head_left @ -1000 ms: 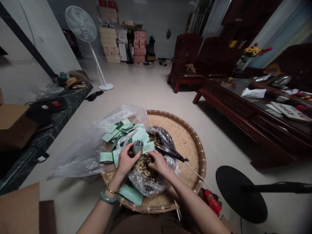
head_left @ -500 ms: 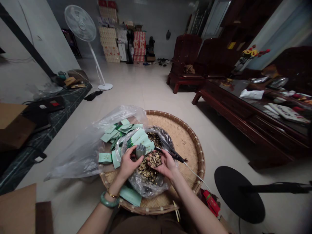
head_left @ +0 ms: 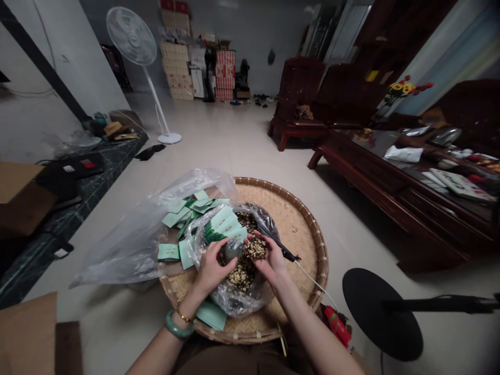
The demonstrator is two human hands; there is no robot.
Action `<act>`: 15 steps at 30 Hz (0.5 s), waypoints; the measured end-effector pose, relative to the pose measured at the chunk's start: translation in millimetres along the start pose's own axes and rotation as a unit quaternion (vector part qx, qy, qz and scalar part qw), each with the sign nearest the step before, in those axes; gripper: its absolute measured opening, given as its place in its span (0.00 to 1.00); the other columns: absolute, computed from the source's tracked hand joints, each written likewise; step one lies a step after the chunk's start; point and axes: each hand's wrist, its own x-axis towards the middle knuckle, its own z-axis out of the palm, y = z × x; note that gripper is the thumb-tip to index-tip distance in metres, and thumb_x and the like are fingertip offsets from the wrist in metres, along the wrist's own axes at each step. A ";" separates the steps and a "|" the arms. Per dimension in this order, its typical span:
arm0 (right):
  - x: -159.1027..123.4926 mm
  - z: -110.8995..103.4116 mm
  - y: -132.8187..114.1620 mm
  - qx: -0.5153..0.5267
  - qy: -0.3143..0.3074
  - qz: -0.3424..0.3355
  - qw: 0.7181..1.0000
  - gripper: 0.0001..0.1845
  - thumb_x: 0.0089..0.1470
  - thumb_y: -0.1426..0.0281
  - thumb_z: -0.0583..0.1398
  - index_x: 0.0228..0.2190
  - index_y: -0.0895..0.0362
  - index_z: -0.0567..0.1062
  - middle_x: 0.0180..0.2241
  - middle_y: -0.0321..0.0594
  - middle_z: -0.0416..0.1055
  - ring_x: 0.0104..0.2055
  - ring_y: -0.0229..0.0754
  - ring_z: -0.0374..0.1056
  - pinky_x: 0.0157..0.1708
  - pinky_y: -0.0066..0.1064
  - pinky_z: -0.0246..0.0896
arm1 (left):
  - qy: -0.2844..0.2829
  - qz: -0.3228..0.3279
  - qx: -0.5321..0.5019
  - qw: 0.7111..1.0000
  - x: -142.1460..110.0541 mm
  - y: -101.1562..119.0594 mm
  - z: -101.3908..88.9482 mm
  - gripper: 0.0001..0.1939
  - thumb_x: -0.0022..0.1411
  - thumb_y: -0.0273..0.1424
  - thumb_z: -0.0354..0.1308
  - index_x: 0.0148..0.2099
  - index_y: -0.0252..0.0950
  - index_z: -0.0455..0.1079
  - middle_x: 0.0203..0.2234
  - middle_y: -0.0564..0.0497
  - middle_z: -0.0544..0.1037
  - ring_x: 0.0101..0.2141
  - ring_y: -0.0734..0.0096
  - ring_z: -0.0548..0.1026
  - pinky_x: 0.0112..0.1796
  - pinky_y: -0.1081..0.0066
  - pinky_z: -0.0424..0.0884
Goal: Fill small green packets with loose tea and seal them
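Note:
My left hand [head_left: 211,270] grips a small grey-green pouch [head_left: 233,252] between thumb and fingers, its mouth tipped towards my right hand. My cupped right hand [head_left: 273,264] carries a heap of dried yellow-and-brown tea-like mix [head_left: 255,247] close beside the pouch. Below both hands, a clear plastic bag [head_left: 244,308] contains more of this loose mix. Light green packets [head_left: 224,223] lie fanned out on the bag, and several more sit to its left. A black tong-like tool [head_left: 287,253] with a white cord rests at the bag's right edge. Everything sits on a round woven bamboo tray [head_left: 302,213].
A large clear plastic sheet [head_left: 128,245] spills off the tray's left side. A black round stand base [head_left: 380,312] is at the right. Farther off are a white standing fan [head_left: 133,39], a dark wooden table [head_left: 390,182], and cardboard boxes [head_left: 27,323] at the lower left.
My right hand has risen slightly and turned, cupping its heap of mix nearer the pouch. My left hand has shifted a little right and lower, tilting the pouch towards it.

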 end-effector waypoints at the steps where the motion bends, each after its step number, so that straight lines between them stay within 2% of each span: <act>1: 0.1 1.5 -1.5 0.006 -0.004 -0.010 1.000 0.08 0.46 0.69 0.60 0.32 0.55 0.75 0.32 0.39 0.78 0.38 0.46 0.74 0.42 0.42 0.70 | -0.004 0.008 0.005 1.000 -0.5 2.2 0.4 0.21 0.52 0.31 0.61 0.50 0.37 0.69 0.39 0.47 0.75 0.39 0.64 0.74 0.38 0.67 0.73; 5: -2.0 12.9 -8.8 0.003 -0.033 -0.070 0.997 0.08 0.48 0.65 0.59 0.30 0.55 0.75 0.31 0.39 0.78 0.43 0.47 0.73 0.47 0.44 0.66 | -0.007 0.032 0.026 0.999 -1.7 9.7 4.6 0.21 0.51 0.29 0.61 0.49 0.38 0.68 0.39 0.47 0.75 0.39 0.63 0.73 0.38 0.66 0.72; 9: -9.6 32.9 -12.7 -0.052 -0.036 -0.126 0.990 0.13 0.51 0.61 0.57 0.32 0.55 0.76 0.33 0.39 0.78 0.45 0.47 0.71 0.50 0.43 0.63 | -0.004 0.043 0.043 0.998 -1.8 14.1 11.5 0.21 0.51 0.28 0.60 0.50 0.38 0.68 0.39 0.47 0.75 0.41 0.61 0.72 0.39 0.63 0.72; 15: -17.9 55.1 -2.4 -0.146 -0.034 -0.212 0.966 0.18 0.55 0.56 0.53 0.35 0.54 0.76 0.36 0.39 0.77 0.47 0.46 0.69 0.54 0.41 0.57 | 0.005 0.028 0.051 0.998 -0.8 14.8 18.2 0.23 0.50 0.27 0.61 0.50 0.38 0.67 0.38 0.48 0.75 0.40 0.61 0.72 0.36 0.65 0.72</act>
